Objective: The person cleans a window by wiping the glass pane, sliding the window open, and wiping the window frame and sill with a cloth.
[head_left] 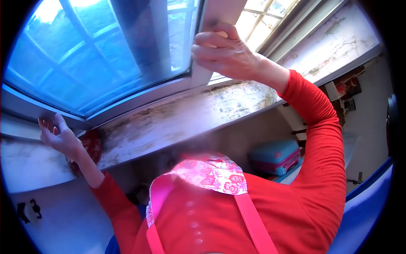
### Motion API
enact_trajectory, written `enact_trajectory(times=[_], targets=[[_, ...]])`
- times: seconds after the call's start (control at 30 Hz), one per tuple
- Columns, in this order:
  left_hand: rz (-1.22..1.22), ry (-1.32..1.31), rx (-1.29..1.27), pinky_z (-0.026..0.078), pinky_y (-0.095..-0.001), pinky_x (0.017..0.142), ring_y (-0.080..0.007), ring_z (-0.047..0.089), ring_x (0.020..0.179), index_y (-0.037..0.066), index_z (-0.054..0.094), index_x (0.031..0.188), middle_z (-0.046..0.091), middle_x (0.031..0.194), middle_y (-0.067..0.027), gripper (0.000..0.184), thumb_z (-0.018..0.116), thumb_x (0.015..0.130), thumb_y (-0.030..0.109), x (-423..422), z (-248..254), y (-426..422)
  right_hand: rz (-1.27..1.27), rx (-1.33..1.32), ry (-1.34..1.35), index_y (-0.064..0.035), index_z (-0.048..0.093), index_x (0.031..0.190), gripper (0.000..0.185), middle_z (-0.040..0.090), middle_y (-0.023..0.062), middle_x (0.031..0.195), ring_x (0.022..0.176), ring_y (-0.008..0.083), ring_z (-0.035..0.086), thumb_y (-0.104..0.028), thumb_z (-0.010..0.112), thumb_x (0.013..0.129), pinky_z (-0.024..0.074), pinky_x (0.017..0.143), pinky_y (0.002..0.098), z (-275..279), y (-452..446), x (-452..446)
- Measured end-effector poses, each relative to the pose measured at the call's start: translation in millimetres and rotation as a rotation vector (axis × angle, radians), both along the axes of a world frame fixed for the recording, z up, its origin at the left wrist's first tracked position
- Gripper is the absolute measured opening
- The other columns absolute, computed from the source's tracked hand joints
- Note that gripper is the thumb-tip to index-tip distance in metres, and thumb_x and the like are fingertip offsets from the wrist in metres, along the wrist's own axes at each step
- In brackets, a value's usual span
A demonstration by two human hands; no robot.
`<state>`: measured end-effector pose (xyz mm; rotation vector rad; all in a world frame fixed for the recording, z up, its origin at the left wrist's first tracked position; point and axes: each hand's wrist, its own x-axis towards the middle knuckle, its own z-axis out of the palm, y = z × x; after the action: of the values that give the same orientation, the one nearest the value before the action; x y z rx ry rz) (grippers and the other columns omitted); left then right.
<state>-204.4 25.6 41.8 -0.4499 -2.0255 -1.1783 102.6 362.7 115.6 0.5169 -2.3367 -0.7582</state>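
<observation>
A white-framed window sash [165,89] with a grid of bars behind blue-tinted glass fills the upper left. At its upper right, my right hand [224,53] is closed around the sash's upright edge, thumb on top and fingers curled. My left hand [63,137] is by the sash's lower left corner, palm turned up, its fingers half bent and apart. The fingertips meet the lower frame in the picture, but I cannot tell how firmly they touch. A dark red patterned thing [91,146] lies on the sill, partly hidden behind my left wrist.
A marble-like windowsill [169,127] with dark stains runs below the sash. To the right is a second barred window part [262,19] beside frame tracks. Under the sill sits a blue and pink case [275,156]. A floral apron [224,175] covers my chest.
</observation>
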Motion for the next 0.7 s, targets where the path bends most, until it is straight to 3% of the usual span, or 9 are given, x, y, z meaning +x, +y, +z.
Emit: enact_trajectory(times=[0.27,0.4,0.5,0.7], targets=[[-0.259,0.047,0.02,0.049,-0.0348,0.092,-0.0238,0.058,0.108,0.0,0.052,0.138,0.051,0.12,-0.0129,0.047,0.066,0.094,0.012,61.6,0.1,46.7,-0.18,0.108,-0.017,-0.0118,0.069,0.098,0.023,0.062,-0.0019,0.107,0.114,0.015,0.055,-0.013,0.067,0.076,0.0311,0.107,0.0422,1.4,43.8,59.4],[-0.42,0.096,0.016,0.047,-0.0364,0.095,-0.0241,0.056,0.106,0.003,0.052,0.138,0.052,0.121,-0.014,0.048,0.066,0.093,0.007,90.3,-6.0,72.1,-0.307,0.087,-0.036,-0.0103,0.069,0.094,0.017,0.062,0.0017,0.103,0.116,0.018,0.055,-0.014,0.062,0.078,0.0332,0.107,0.0464,-0.3,64.7,96.0],[-0.499,0.168,0.038,0.043,-0.0386,0.096,-0.0265,0.053,0.108,0.0,0.051,0.136,0.054,0.122,-0.0146,0.049,0.066,0.089,-0.001,118.0,-3.5,105.7,-0.399,0.132,-0.04,-0.013,0.072,0.085,0.01,0.063,-0.0018,0.101,0.112,0.0182,0.055,-0.015,0.064,0.078,0.0383,0.102,0.046,7.5,79.8,126.6],[-0.543,0.279,0.048,0.038,-0.0434,0.102,-0.0331,0.043,0.125,0.0,0.037,0.145,0.043,0.139,-0.0185,0.074,0.077,0.084,0.01,134.3,-14.4,155.2,-0.489,0.156,0.031,-0.0136,0.066,0.09,0.011,0.062,-0.0019,0.101,0.117,0.0157,0.056,-0.012,0.061,0.08,0.034,0.105,0.0468,-13.9,108.8,162.3]])
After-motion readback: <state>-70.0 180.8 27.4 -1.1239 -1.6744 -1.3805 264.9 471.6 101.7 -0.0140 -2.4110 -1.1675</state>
